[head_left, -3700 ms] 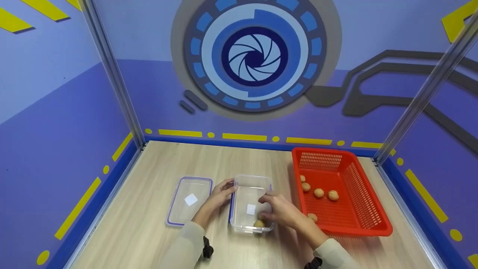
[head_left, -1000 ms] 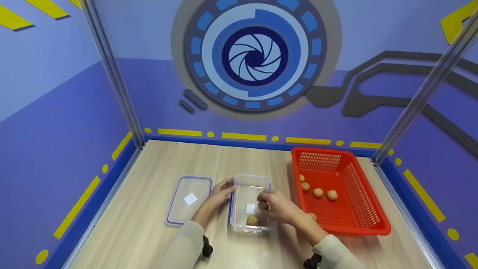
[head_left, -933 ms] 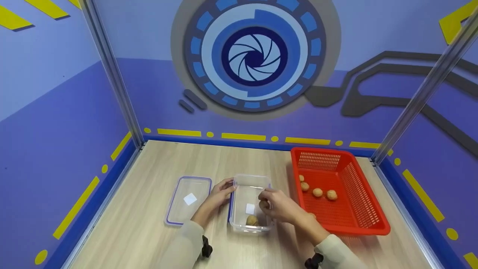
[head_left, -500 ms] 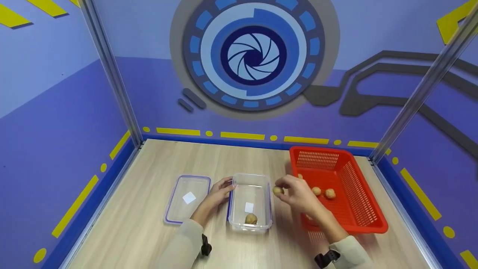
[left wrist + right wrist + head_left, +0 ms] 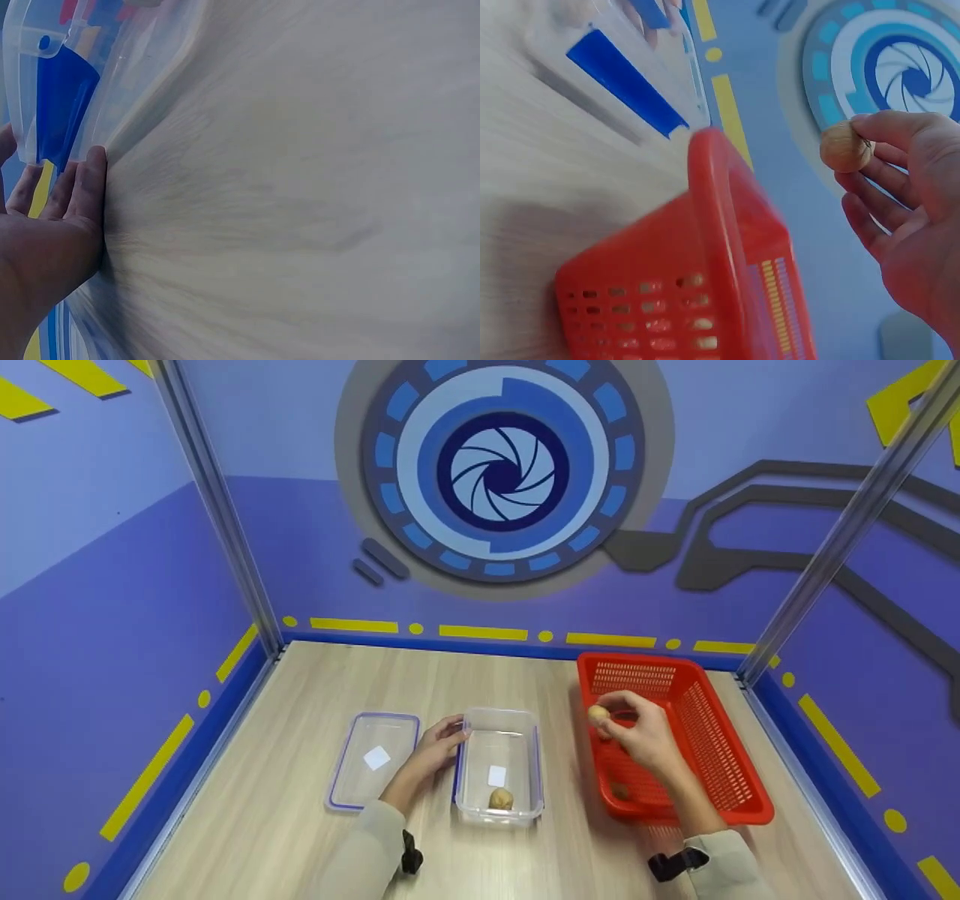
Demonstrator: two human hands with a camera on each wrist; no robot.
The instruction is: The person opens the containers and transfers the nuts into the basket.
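Note:
My right hand (image 5: 646, 739) pinches a walnut (image 5: 845, 148) between thumb and fingertips, above the left side of the red plastic basket (image 5: 739, 750). Under that hand another walnut (image 5: 619, 791) lies in the basket near its front left; the hand and forearm hide much of the basket floor. My left hand (image 5: 431, 751) holds the left wall of a clear food container (image 5: 536, 765), thumb at the rim and fingers along the outside by its blue latch (image 5: 64, 101). A single walnut (image 5: 501, 799) sits inside the container at its near end.
The container's clear lid (image 5: 367, 791) with a blue-violet edge lies flat on the wooden table (image 5: 285, 825), left of my left hand. Printed blue panels (image 5: 315, 547) wall in the back and both sides. The basket stands close to the back wall.
My right hand has lifted a walnut out of the container and carried it right, over the basket. The other walnut stays in the container, and my left hand keeps its place.

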